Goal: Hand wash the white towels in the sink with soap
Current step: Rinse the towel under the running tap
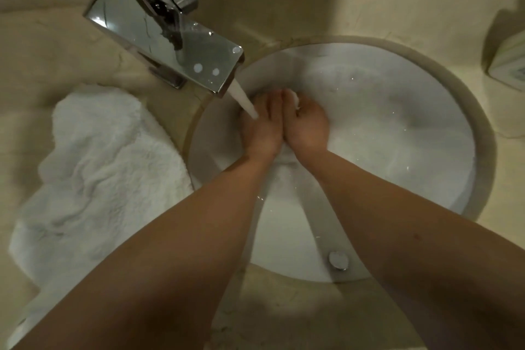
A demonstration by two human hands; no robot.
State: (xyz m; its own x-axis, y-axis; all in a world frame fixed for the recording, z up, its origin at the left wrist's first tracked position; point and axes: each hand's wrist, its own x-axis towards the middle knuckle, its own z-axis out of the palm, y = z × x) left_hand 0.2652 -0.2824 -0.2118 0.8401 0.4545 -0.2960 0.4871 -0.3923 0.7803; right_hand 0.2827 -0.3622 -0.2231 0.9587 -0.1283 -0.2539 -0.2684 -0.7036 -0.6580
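Both my hands are in the white round sink (443, 133), side by side under the running water. My left hand (262, 128) and my right hand (308, 122) grip a bunched wet white towel (285, 159) between them; bits of it show at my fingertips and below my wrists. A stream of water (244, 101) falls from the chrome faucet (167, 34) onto my left hand. Most of the gripped towel is hidden by my hands. A second white towel (99, 167) lies crumpled on the counter left of the sink.
The beige stone counter (326, 8) surrounds the sink. A pale box-like object (508, 62) stands at the right edge. A chrome overflow cap (338, 259) sits on the sink's near wall. My forearms cross the near rim.
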